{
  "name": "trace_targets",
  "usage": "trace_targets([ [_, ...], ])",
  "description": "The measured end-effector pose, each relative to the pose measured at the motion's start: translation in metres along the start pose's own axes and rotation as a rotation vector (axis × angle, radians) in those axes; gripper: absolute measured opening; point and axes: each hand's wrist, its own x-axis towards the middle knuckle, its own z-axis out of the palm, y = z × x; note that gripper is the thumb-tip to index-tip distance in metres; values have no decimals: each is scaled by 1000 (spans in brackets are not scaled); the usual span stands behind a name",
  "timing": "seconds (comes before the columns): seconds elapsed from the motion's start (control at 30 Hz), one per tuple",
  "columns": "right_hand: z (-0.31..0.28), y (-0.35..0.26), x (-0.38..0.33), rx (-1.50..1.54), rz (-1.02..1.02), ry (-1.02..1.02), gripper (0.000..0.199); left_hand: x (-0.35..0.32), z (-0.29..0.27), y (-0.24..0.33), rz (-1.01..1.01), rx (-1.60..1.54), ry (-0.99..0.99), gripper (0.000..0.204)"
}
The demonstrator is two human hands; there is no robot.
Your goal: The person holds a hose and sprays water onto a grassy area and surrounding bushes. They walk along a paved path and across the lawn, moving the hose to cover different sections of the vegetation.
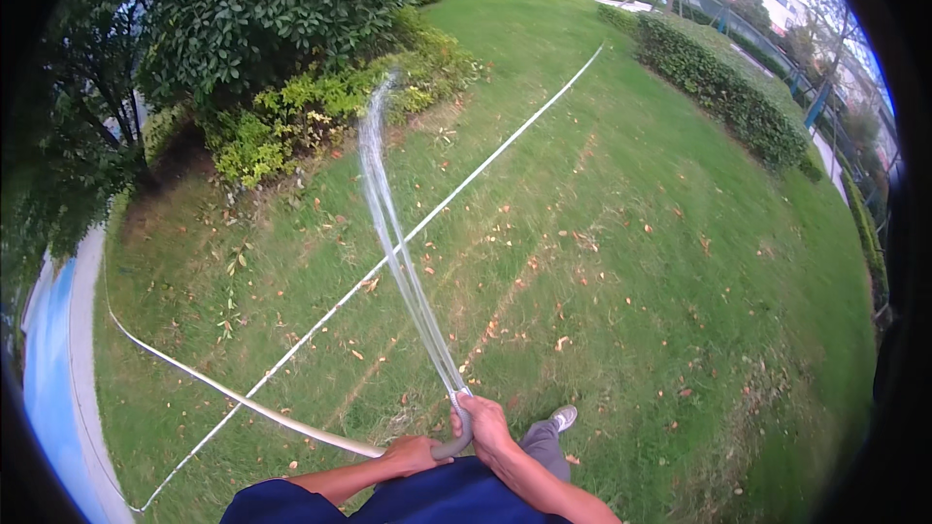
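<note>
A pale garden hose (282, 417) runs in from the left over the grass to my body. My left hand (412, 455) is closed around it near my waist. From there the hose bends upward into my right hand (483, 419), which grips it close to its end. The fingers partly cover the hose's mouth. Water (413, 293) shoots from it in split streams, arcing forward and slightly left. The spray breaks up in front of the yellow-green shrubs (282, 126).
A straight white line or thin hose (505, 144) crosses the lawn (660, 281) diagonally beneath the water. Dark leafy bushes (282, 15) rise at far left, a trimmed hedge (723, 87) at far right. A blue path (49, 359) curves along the left edge. My shoe (564, 417) shows below.
</note>
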Motion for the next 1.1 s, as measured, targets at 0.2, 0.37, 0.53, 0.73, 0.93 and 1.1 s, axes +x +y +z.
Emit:
trace_targets([
  [0.2,-98,-90,47,-9,18,-156,23,61,-42,118,-130,-1,69,51],
  [0.37,-191,-194,58,1,-14,-200,24,120,-66,236,-168,53,85,52],
  [0.53,-257,-283,62,24,-34,-133,24,166,-101,337,-115,3,95,58],
  [0.73,-344,-373,104,95,-58,10,24,272,-142,418,16,12,29,59],
  [0.93,-444,-482,173,19,-109,133,25,421,-180,511,185,-47,-12,52],
  [1.1,-474,-590,225,-72,-91,167,24,495,-247,581,262,-55,-37,55],
])
